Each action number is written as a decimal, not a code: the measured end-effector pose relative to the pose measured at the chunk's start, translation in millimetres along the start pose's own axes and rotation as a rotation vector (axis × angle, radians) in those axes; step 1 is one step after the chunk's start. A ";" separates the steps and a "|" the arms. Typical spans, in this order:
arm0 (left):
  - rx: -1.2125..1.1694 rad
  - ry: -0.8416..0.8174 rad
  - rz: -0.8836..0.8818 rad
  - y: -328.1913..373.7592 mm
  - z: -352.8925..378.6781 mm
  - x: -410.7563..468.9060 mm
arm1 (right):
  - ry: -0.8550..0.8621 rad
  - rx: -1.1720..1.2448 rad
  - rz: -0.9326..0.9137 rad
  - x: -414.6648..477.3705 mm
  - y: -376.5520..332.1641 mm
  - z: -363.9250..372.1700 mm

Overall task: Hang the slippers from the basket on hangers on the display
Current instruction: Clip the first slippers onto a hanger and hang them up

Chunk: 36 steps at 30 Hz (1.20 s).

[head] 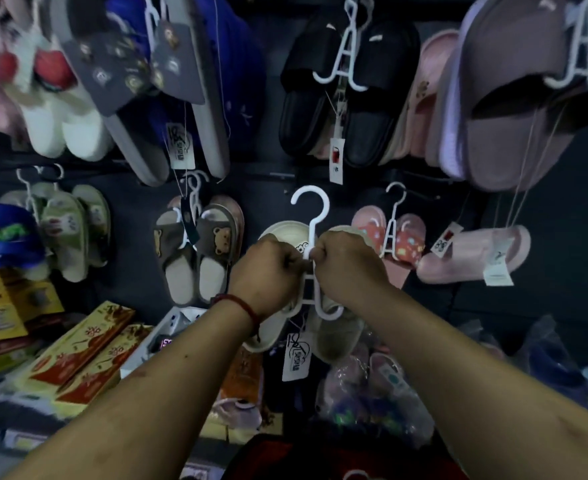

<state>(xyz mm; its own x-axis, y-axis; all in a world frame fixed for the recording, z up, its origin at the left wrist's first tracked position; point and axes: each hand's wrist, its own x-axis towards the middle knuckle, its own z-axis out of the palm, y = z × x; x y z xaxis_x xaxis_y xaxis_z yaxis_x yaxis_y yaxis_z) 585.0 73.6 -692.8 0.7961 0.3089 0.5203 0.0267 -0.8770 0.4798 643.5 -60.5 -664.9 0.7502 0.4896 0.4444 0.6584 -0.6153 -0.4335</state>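
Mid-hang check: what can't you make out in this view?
Head view only:
- How the cream slippers sit on the white hanger: the left hand and right hand cover it.
- Print on the tag: too small, blurred.
- The basket: not identifiable in the dark, blurred clutter below.

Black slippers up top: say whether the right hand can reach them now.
Probably not yet: the right hand grips the white hanger carrying cream slippers; the way to the black slippers looks unobstructed.

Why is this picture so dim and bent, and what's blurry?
Head view: dim lighting, no glare; wide-angle lens curves the edges; plush slippers top left are motion-blurred; the white hanger at centre is fairly sharp.
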 end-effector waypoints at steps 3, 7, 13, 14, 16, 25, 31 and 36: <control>-0.005 0.059 0.023 -13.1 -11.8 12.8 | 0.002 -0.039 0.025 19.4 -21.0 5.4; -0.001 0.076 0.036 -40.7 -18.0 30.3 | -0.048 -0.069 -0.039 39.8 -39.6 16.4; 0.043 0.075 0.131 -73.8 -5.5 33.5 | -0.015 -0.111 -0.093 45.5 -35.3 50.3; 0.064 0.069 0.147 -77.8 -1.4 31.7 | -0.012 -0.116 -0.088 43.9 -32.1 55.2; 0.096 0.065 0.160 -82.6 4.5 30.5 | 0.018 -0.137 -0.092 41.1 -27.6 62.9; 0.138 -0.062 0.175 -76.7 6.6 52.3 | 0.007 -0.109 0.025 58.5 -24.0 59.5; 0.158 -0.145 0.101 -88.1 22.6 78.1 | -0.030 -0.059 0.017 81.8 -8.7 74.0; 0.171 -0.174 0.047 -101.8 42.9 116.8 | -0.070 -0.052 0.050 122.4 10.2 91.7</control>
<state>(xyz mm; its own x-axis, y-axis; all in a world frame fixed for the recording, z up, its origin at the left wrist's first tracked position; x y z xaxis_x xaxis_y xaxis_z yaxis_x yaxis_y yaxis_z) 701.2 183.2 -711.2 0.8905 0.2110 0.4031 0.0770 -0.9431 0.3234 747.7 49.8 -686.8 0.7857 0.4982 0.3668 0.6173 -0.6704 -0.4118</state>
